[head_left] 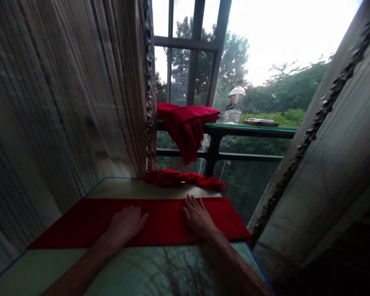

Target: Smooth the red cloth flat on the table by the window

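Note:
A long red scarf (80, 224) lies flat across a glossy table (160, 267). My left hand (127, 224) rests palm down on its middle, fingers stretched out together. My right hand (197, 216) lies flat on the scarf a little to the right, fingers spread and pointing away from me. Neither hand holds anything. Beyond them a crumpled red scarf (181, 179) with fringe lies at the table's far edge. A folded red scarf (186, 123) hangs over the green window ledge (265, 130).
A plastic water bottle (234, 105) and a flat dark object (260, 122) stand on the ledge. Striped curtains (64, 102) hang close on the left and on the right (333, 164). Dark window bars (214, 148) and trees lie beyond.

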The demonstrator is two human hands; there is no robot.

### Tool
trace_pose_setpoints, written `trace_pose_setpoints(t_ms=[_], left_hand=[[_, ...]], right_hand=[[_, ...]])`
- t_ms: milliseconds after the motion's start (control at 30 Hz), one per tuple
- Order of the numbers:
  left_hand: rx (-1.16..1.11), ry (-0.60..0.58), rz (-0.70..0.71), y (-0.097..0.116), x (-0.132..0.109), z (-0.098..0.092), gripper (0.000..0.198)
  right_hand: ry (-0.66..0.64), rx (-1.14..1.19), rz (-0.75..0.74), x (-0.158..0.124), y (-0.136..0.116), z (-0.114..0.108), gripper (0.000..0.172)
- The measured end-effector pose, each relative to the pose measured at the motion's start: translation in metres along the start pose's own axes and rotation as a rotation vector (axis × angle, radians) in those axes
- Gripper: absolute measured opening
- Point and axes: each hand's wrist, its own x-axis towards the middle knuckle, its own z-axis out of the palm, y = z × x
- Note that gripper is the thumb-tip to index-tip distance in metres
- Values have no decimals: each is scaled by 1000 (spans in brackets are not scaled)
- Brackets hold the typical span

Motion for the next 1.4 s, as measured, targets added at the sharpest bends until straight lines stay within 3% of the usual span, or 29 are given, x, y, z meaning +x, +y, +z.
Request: trace_pose_setpoints(t_ms=[400,800,1133,1267,1400], left_hand=[[4,-35,6,7,-2,2,69],[-30,-86,81,21,-1,-5,45],[-212,-104,31,18,18,-7,44],[-372,-109,52,15,32,-16,44],[-523,-93,105,35,49,-39,38]], right_hand=[[-16,-6,46,-13,5,-8,60],[4,17,47,-16,1,-10,61],[42,21,87,-19,3,-9,59],[29,31,93,-22,8,-9,59],[28,38,90,-22,8,-10,58]])
